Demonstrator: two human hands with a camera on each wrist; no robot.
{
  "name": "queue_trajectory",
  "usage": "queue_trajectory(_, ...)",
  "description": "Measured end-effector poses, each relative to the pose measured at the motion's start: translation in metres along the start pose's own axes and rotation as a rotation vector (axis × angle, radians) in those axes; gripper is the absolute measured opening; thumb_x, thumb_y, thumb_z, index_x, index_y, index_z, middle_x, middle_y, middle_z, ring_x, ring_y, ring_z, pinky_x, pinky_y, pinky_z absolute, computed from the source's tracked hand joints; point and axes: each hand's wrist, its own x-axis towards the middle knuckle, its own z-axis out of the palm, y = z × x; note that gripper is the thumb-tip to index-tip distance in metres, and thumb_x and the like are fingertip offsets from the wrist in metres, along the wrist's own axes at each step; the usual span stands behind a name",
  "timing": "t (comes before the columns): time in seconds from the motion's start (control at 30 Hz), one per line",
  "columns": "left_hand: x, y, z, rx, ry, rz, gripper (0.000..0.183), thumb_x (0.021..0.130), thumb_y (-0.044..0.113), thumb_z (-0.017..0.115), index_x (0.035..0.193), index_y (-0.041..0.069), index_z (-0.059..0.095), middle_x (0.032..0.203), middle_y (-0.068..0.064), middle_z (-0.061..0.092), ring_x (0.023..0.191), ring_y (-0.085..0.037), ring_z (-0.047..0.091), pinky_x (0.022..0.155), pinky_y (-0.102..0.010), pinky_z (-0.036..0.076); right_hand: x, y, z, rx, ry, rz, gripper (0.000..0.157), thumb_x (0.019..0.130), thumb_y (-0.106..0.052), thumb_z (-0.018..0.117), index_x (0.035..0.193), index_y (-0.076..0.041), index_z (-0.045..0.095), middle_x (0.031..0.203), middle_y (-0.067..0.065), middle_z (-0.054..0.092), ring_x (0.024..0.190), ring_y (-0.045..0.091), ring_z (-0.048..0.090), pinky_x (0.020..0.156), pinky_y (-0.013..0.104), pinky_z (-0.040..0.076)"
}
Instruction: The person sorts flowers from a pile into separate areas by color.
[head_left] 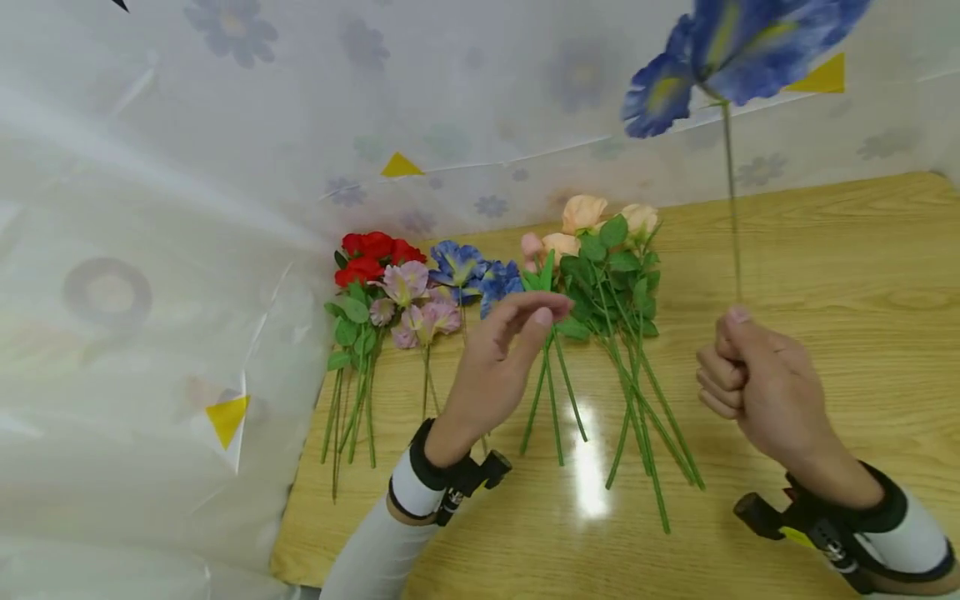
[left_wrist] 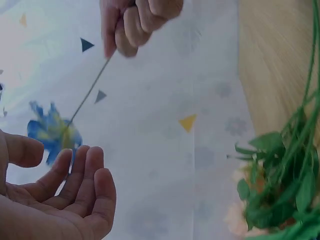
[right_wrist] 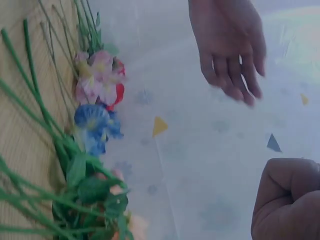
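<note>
My right hand (head_left: 772,383) grips the thin stem of a blue artificial iris (head_left: 757,50), holding it upright with the bloom high at the upper right of the head view. In the left wrist view the same iris (left_wrist: 52,130) appears beyond the left fingers, its stem running up to the right fist (left_wrist: 137,22). My left hand (head_left: 498,358) hovers over the flowers with relaxed, slightly bent fingers and holds nothing. Below it lie blue irises (head_left: 480,271) and pink-budded stems (head_left: 551,375). In the right wrist view the left hand (right_wrist: 232,50) hangs apart from the right fist (right_wrist: 290,200).
Red roses (head_left: 367,258) and pale purple flowers (head_left: 420,304) lie at the left of the wooden table (head_left: 847,317). Peach roses (head_left: 585,217) with long green stems lie in the middle. A patterned plastic sheet (head_left: 480,108) stands behind the table and along its left side.
</note>
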Motion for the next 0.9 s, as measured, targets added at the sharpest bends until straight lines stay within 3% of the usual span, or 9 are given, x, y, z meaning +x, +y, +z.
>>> queue_trajectory(0.17, 0.015, 0.018, 0.02, -0.129, -0.167, 0.012, 0.032, 0.099, 0.006, 0.034, 0.126, -0.008, 0.044, 0.122, -0.022, 0.05, 0.112, -0.023, 0.05, 0.093, -0.03, 0.04, 0.011, 0.027, 0.04, -0.194, 0.001, -0.016, 0.039, 0.097, 0.003, 0.003, 0.065, -0.004, 0.023, 0.05, 0.0, 0.022, 0.035, 0.008, 0.021, 0.029, 0.016, 0.02)
queue_trajectory(0.27, 0.02, 0.026, 0.029, -0.243, -0.195, -0.007, 0.034, 0.099, 0.004, 0.03, 0.129, -0.009, 0.04, 0.122, -0.026, 0.049, 0.111, -0.028, 0.051, 0.093, -0.033, 0.041, 0.016, 0.034, 0.053, -0.209, -0.014, -0.041, 0.038, 0.096, 0.006, 0.004, 0.065, -0.004, 0.024, 0.049, 0.0, 0.023, 0.035, 0.007, 0.022, 0.029, 0.016, 0.021)
queue_trajectory(0.4, 0.024, 0.031, 0.035, -0.403, -0.167, -0.019, 0.035, 0.1, 0.004, 0.024, 0.129, -0.011, 0.038, 0.114, -0.03, 0.049, 0.102, -0.039, 0.052, 0.09, -0.04, 0.042, 0.022, 0.036, 0.062, -0.184, -0.021, -0.075, 0.039, 0.096, 0.007, 0.003, 0.065, -0.004, 0.024, 0.049, 0.0, 0.022, 0.035, 0.006, 0.021, 0.029, 0.015, 0.02)
queue_trajectory(0.5, 0.025, 0.031, 0.037, -0.458, -0.149, -0.023, 0.035, 0.1, 0.005, 0.026, 0.127, -0.012, 0.039, 0.102, -0.027, 0.05, 0.092, -0.027, 0.057, 0.085, -0.042, 0.045, 0.024, 0.036, 0.065, -0.184, -0.031, -0.088, 0.039, 0.095, 0.007, 0.003, 0.064, -0.004, 0.024, 0.05, 0.0, 0.022, 0.035, 0.006, 0.021, 0.029, 0.015, 0.019)
queue_trajectory(0.63, 0.025, 0.029, 0.038, -0.459, -0.125, -0.014, 0.029, 0.098, 0.001, 0.033, 0.119, -0.015, 0.046, 0.089, -0.023, 0.049, 0.079, -0.011, 0.056, 0.076, -0.039, 0.049, 0.023, 0.036, 0.066, -0.227, -0.058, -0.09, 0.039, 0.095, 0.009, 0.004, 0.064, -0.003, 0.026, 0.051, 0.001, 0.023, 0.037, 0.006, 0.022, 0.032, 0.016, 0.02)
queue_trajectory(0.73, 0.024, 0.026, 0.036, -0.454, -0.079, -0.015, 0.026, 0.097, 0.001, 0.034, 0.112, -0.016, 0.048, 0.085, -0.018, 0.049, 0.075, -0.012, 0.053, 0.072, -0.031, 0.049, 0.02, 0.033, 0.064, -0.319, -0.037, -0.024, 0.034, 0.096, 0.008, 0.01, 0.072, 0.001, 0.033, 0.054, 0.003, 0.027, 0.038, 0.008, 0.025, 0.032, 0.017, 0.023)
queue_trajectory(0.8, 0.024, 0.019, 0.033, -0.459, -0.036, -0.028, 0.026, 0.098, 0.003, 0.032, 0.109, -0.014, 0.048, 0.083, -0.012, 0.047, 0.071, -0.013, 0.048, 0.067, -0.025, 0.045, 0.016, 0.029, 0.062, -0.402, 0.0, 0.068, 0.025, 0.098, 0.004, 0.016, 0.086, 0.004, 0.038, 0.058, 0.006, 0.039, 0.038, 0.011, 0.031, 0.031, 0.02, 0.029)
queue_trajectory(0.9, 0.022, 0.001, 0.027, -0.45, 0.044, -0.028, 0.025, 0.099, 0.007, 0.031, 0.108, -0.011, 0.046, 0.081, -0.007, 0.043, 0.066, -0.015, 0.039, 0.06, -0.023, 0.036, 0.011, 0.022, 0.054, -0.539, 0.048, 0.188, 0.019, 0.099, -0.001, 0.026, 0.111, 0.002, 0.04, 0.082, 0.012, 0.054, 0.051, 0.017, 0.048, 0.04, 0.026, 0.042)
